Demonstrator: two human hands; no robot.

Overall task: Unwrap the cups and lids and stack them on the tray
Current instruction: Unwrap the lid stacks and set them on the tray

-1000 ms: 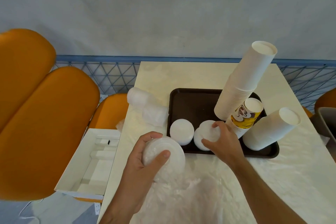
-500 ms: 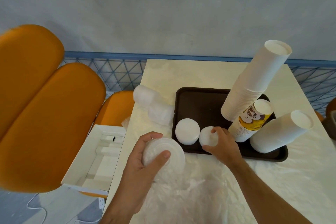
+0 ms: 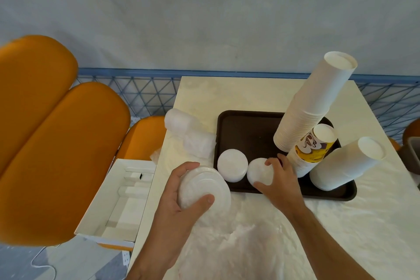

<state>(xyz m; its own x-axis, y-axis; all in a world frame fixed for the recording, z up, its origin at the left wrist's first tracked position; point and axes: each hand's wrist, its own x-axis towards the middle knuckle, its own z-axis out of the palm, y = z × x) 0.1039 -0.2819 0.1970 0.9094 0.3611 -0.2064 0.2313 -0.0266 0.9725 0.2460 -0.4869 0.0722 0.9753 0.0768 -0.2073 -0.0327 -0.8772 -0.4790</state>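
Head: right hand (image 3: 278, 179) grips lids (image 3: 259, 171) at tray (image 3: 241, 125) near edge.

brown tray (image 3: 241, 125), white lids (image 3: 231, 165), orange chairs (image 3: 63, 154)

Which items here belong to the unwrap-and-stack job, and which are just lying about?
Job:
tray
tall cup stack
printed cup stack
short cup stack
lid pile
lid pile under right hand
lids in left hand
wrapped sleeve
loose wrap

Lying about:
white box
orange chairs
blue railing
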